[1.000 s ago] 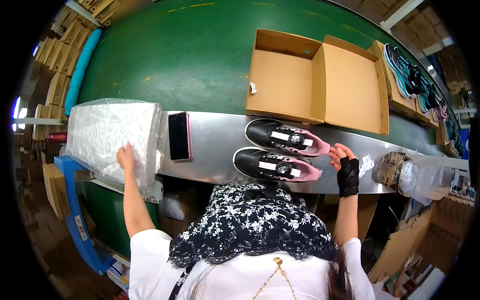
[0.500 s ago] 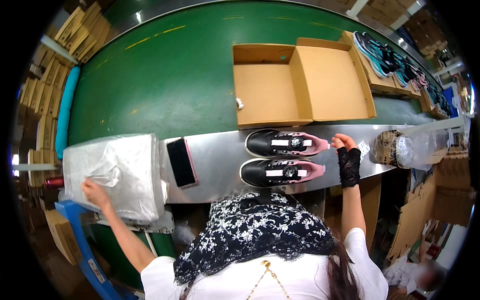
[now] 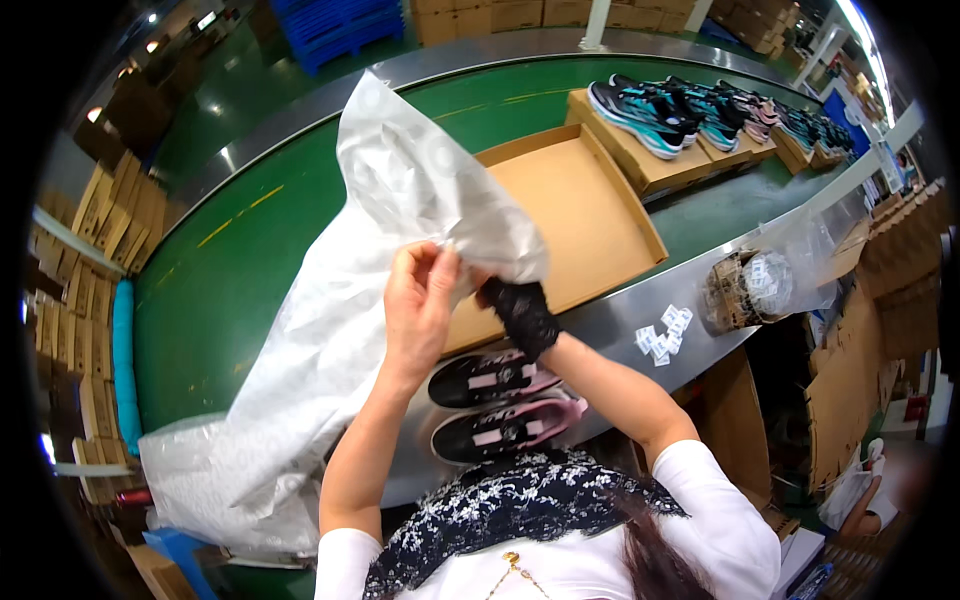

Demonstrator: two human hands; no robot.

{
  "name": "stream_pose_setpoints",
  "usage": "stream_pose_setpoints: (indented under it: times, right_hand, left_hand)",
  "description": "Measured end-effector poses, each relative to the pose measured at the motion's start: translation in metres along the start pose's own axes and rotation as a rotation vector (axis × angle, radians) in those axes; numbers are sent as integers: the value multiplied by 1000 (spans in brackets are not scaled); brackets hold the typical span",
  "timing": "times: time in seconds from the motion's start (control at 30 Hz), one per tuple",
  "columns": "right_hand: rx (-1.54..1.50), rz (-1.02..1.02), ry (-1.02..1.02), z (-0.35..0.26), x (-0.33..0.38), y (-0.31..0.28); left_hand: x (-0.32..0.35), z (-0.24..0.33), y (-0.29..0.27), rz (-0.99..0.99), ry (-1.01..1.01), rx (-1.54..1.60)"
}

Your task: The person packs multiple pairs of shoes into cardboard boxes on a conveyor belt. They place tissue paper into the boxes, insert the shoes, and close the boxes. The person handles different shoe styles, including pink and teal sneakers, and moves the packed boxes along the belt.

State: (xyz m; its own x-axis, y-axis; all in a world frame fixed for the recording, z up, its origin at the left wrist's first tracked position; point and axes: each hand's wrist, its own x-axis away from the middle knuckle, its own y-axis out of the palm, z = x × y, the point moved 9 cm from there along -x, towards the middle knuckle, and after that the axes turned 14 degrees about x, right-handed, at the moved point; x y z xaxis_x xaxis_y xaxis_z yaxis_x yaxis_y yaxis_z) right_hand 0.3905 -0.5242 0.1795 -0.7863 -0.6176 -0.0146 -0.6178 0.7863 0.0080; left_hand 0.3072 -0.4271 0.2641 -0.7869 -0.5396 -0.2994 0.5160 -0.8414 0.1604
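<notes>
A large sheet of white wrapping paper (image 3: 400,180) rises in front of me and trails left toward the paper pile (image 3: 220,490). My left hand (image 3: 418,305) pinches its near edge between thumb and fingers. Close beside it, my right hand (image 3: 518,312), in a black lace fingerless glove, is also closed at the paper; the sheet partly hides its fingertips. Below both hands, two black sneakers with pink linings, a far one (image 3: 470,382) and a near one (image 3: 490,432), lie side by side on the metal ledge (image 3: 610,315). Behind the paper stands an open cardboard box (image 3: 590,205), partly covered.
Beyond the ledge runs a green conveyor belt (image 3: 210,290). Black-and-teal sneakers (image 3: 645,115) sit on cardboard boxes at the far right. Small white packets (image 3: 665,335) lie on the ledge, near a plastic-wrapped bundle (image 3: 750,288). A person's arm (image 3: 862,500) shows at lower right.
My left hand has lifted a paper sheet off the pile and brought it to the middle. My right hand has moved left to meet it. The view has turned toward the right.
</notes>
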Motion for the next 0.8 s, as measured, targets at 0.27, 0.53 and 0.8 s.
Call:
stream_pose_setpoints:
  times: [0.27,0.53,0.8]
  right_hand:
    - [-225,1007,-10,42,-54,-306]
    - [-157,908,216,65,0,-385]
    - [1337,-140,-662,13,113,-123]
  left_hand:
    - [16,-87,-30,-233,8,-1302]
    - [61,-157,-273,453,-571,-1004]
    - [69,-249,-188,366,-947,286]
